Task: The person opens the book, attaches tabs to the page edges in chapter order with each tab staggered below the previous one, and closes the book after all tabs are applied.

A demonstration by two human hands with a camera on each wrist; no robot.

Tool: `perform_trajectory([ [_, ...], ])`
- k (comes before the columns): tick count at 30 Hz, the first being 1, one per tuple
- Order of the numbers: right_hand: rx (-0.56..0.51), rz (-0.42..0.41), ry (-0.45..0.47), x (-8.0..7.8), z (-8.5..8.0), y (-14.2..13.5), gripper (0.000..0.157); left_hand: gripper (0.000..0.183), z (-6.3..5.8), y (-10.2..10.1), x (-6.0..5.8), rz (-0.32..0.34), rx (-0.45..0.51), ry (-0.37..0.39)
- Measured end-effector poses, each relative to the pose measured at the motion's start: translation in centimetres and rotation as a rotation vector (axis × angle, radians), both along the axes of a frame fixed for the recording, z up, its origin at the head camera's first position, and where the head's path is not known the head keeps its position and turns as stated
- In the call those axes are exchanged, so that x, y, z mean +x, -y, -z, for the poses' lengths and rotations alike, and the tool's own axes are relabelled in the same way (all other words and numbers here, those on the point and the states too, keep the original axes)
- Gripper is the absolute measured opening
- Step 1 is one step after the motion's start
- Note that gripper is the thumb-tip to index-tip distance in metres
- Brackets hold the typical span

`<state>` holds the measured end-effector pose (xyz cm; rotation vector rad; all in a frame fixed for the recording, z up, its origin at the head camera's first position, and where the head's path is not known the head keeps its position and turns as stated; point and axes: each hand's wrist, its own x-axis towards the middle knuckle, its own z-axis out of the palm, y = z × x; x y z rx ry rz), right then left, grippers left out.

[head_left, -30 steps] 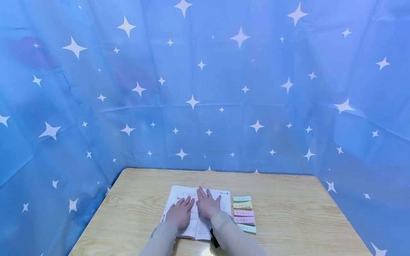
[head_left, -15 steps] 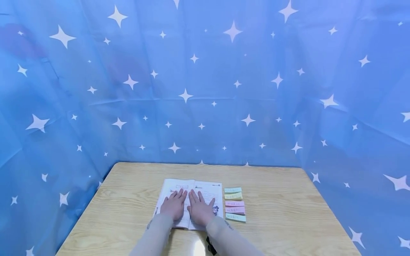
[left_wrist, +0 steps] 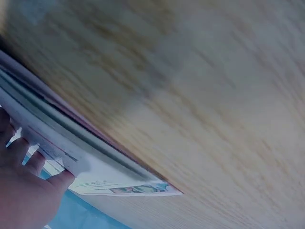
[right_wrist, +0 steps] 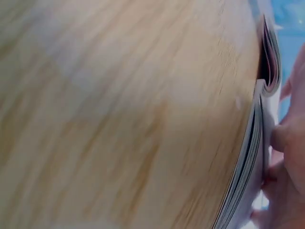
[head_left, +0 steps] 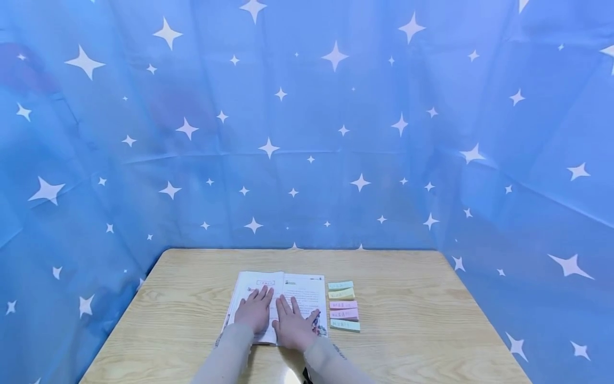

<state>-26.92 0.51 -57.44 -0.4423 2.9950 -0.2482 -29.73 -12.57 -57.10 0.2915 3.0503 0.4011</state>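
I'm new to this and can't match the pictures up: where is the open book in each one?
Head: the open book lies low, slightly left of centre, under the left hand and right hand.
Left wrist: the open book fills part of the lower left, its edge slanting down to the right.
Right wrist: the open book runs along the right side, page edges showing.
Shared landmark: the wooden tabletop.

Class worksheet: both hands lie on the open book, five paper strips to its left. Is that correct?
Wrong side: in the head view, the left hand and right hand lie on the open book, with five paper strips to its right.
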Motion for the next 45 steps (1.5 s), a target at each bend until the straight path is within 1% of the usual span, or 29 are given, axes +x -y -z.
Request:
perform_trajectory([
  [3,0.014,0.009,-0.004,0.3,0.0,0.1,0.055,0.041,-0.1,-0.3,0.1,0.002,-0.005,0.015],
  [7,0.067,0.009,-0.011,0.5,0.1,0.2,0.057,0.042,-0.3,-0.4,0.2,0.000,-0.013,0.023],
  [10,0.095,0.013,-0.027,0.6,0.3,0.2,0.059,0.042,-0.3,-0.4,0.2,-0.002,-0.015,0.006],
  [14,0.120,0.012,-0.037,1.0,0.5,0.4,0.061,0.042,0.0,-0.1,0.1,-0.004,-0.019,0.003],
  [17,0.111,-0.009,-0.040,1.7,0.4,0.4,0.060,0.042,0.0,0.0,0.3,-0.012,-0.009,0.011],
  [21,0.063,-0.039,-0.037,2.7,0.2,0.4,0.059,0.042,-0.5,0.1,0.6,-0.021,0.001,0.010],
  [26,0.035,-0.059,-0.042,3.6,-0.1,-0.2,0.054,0.042,-0.7,0.1,0.8,-0.001,0.011,0.030],
  [30,0.044,-0.095,-0.071,4.0,-0.6,-1.1,0.049,0.042,-0.7,-0.1,0.5,0.010,0.018,0.020],
  [34,0.056,-0.150,-0.070,3.9,-0.9,-1.5,0.048,0.043,-0.8,0.3,0.0,0.005,0.013,0.019],
  [38,0.021,-0.196,-0.033,3.9,-0.9,-2.2,0.047,0.043,-0.6,0.3,-0.2,-0.001,0.038,0.038],
  [41,-0.014,-0.253,0.018,3.9,-0.7,-2.9,0.048,0.043,-0.4,0.2,-0.1,-0.017,0.045,0.051],
  [45,-0.041,-0.323,0.073,4.1,-0.4,-4.0,0.053,0.043,0.1,-0.1,0.0,-0.020,0.046,0.037],
])
